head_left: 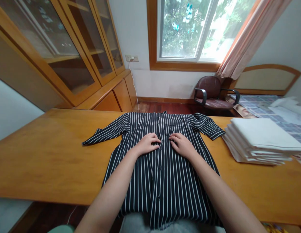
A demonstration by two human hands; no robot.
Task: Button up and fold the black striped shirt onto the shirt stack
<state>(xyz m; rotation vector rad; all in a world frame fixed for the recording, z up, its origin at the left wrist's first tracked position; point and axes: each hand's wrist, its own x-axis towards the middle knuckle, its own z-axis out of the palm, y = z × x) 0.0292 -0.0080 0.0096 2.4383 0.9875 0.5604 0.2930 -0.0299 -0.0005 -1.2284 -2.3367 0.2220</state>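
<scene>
A black shirt with thin white stripes [162,174] lies spread front-up on the wooden table [48,155], sleeves out to both sides, its hem hanging over the near edge. My left hand [146,143] rests flat on the chest just left of the button line, fingers stretched out. My right hand [181,144] lies flat just right of the button line, below the chest pocket, fingers also extended. The fingertips of the two hands nearly meet at the placket. Neither hand holds anything.
A stack of folded white cloths [259,139] sits on the table's right side. Behind the table stand a dark armchair [213,94], a glass-door wooden cabinet [75,58] at left, a window and a bed [274,103] at right.
</scene>
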